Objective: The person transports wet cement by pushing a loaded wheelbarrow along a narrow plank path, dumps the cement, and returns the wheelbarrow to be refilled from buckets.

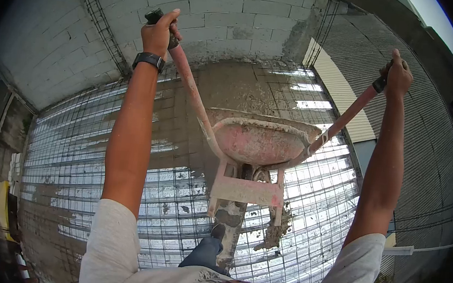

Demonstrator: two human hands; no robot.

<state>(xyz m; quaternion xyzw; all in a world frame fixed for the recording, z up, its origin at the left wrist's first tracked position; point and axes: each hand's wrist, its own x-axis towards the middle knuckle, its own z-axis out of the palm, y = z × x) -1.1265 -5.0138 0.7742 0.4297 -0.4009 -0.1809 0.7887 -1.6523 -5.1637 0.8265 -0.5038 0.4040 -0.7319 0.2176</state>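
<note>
Left hand point(159, 32) wrapped around one black grip point(174, 42), right hand point(400, 77) clamped on the other! Both handles point(188, 86) ride high, the barrow point(259, 144) tilted forward between them, over steel mesh point(172, 193), with concrete point(226, 87) spread beyond toward the block wall point(216, 18). The shirt point(113, 237) bears a red-and-dark print (too foreshortened, that lettering, to read).

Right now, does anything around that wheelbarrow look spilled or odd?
Yes: a dark, mud-like clump lies by the right leg of the wheelbarrow, on the meshed deck. It looks spilled, being apart from the broad spread ahead.
</note>
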